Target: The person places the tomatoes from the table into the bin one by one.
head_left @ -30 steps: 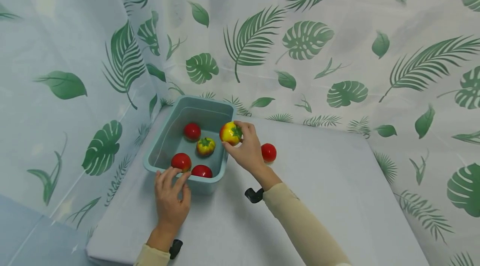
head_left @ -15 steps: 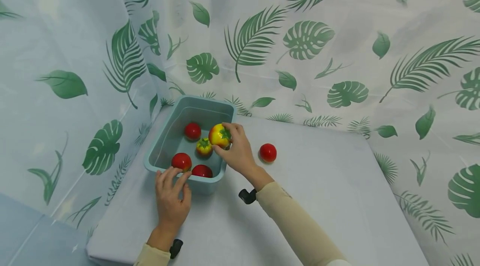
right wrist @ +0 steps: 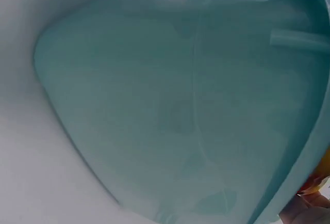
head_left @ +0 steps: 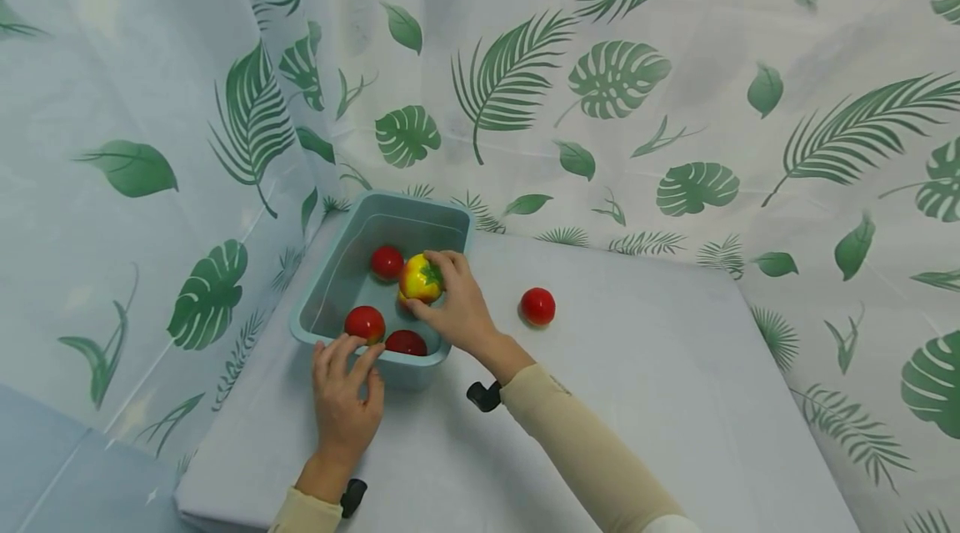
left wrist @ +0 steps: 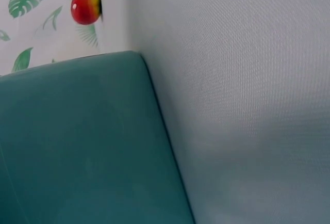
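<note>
My right hand (head_left: pixel 462 308) pinches a yellow-and-red fruit with a green leafy top (head_left: pixel 420 279) between thumb and fingers, inside the outline of a blue-green plastic bin (head_left: pixel 408 378). A similar yellow fruit in the bin is mostly hidden behind it. Three red round fruits also lie in the bin: one toward the back (head_left: pixel 387 263), the others by the front wall. With bent, spread fingers, my left hand (head_left: pixel 347 404) rests at the bin's front rim, thumb apart. At the right wrist view's lower right edge, fingertips (right wrist: pixel 304 212) and part of the held fruit show past the rim.
To the right of the bin, one red round fruit (head_left: pixel 537 307) lies on the white-covered table (head_left: pixel 645 383). Leaf-printed sheets (head_left: pixel 540 174) hang behind and to the left. In the left wrist view, the bin's wall (left wrist: pixel 87 141) stands close to the camera.
My right hand has carried the yellow-and-red fruit leftward and slightly down, from the bin's right rim to over the other yellow fruit, now mostly covered. The left hand stays at the front rim.
</note>
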`<state>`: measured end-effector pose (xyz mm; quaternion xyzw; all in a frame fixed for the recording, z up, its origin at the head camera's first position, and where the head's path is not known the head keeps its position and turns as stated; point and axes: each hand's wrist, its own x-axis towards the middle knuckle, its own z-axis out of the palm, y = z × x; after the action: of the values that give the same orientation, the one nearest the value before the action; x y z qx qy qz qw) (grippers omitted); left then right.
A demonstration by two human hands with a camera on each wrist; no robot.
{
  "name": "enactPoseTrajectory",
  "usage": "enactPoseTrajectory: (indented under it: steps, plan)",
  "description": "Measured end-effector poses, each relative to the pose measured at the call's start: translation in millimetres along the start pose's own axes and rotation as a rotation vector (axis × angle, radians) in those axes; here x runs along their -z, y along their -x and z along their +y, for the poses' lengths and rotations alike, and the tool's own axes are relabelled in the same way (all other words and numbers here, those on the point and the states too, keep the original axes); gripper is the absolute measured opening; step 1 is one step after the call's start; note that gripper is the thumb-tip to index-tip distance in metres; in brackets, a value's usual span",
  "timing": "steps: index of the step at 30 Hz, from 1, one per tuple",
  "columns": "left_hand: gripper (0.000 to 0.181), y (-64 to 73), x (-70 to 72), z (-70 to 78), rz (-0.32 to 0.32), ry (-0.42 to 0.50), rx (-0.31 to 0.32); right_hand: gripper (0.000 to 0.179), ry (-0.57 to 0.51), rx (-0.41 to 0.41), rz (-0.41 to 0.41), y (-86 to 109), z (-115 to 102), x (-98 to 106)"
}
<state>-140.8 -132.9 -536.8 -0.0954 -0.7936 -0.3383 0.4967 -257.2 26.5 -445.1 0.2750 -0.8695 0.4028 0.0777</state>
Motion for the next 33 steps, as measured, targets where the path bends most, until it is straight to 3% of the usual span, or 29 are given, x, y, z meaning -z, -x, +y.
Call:
enactPoseTrajectory:
  steps: [9,19,27,33]
  plan:
    - [0.030,-0.8,-1.9,-0.2,0.017,0.004,-0.009,0.071,0.050,0.030,0.002,0.1,0.4,-4.4]
    - [0.030,-1.7,-3.8,-0.9,0.029,0.014,-0.013,0.068,0.023,0.011,0.014,3.6,12.9,5.6]
    - [0.030,-1.1,-5.0,-2.0,0.031,0.024,-0.001,0.057,0.076,-0.105,0.166,1.4,57.7,33.6]
    - [0.030,0.9,-3.7,-1.9,0.030,0.019,0.003,0.056,0.145,-0.223,0.216,10.1,103.9,51.5]
